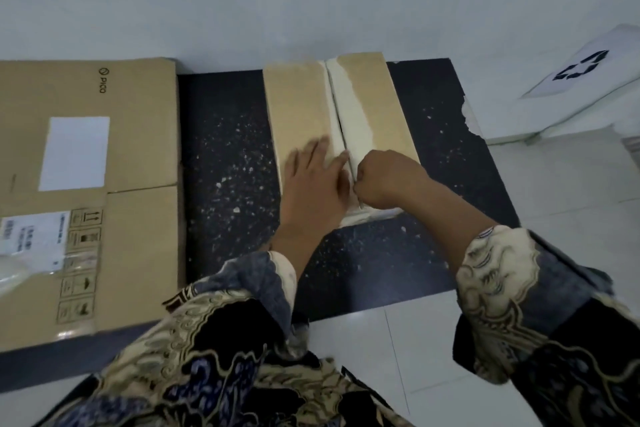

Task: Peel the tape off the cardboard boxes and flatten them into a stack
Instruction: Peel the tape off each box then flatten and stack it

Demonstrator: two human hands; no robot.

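A long narrow cardboard box lies on a dark speckled mat, its two top flaps meeting at a centre seam with torn whitish paper along it. My left hand lies flat on the left flap near the box's near end, fingers straight. My right hand is curled into a fist right at the seam and seems to pinch a thin strip of tape there; the strip itself is hard to make out. A large flat cardboard box with white labels lies to the left.
White tiled floor surrounds the mat. A white bag with a black recycling mark stands at the far right. A clear plastic scrap lies on the large box's left edge. The mat's right edge is torn.
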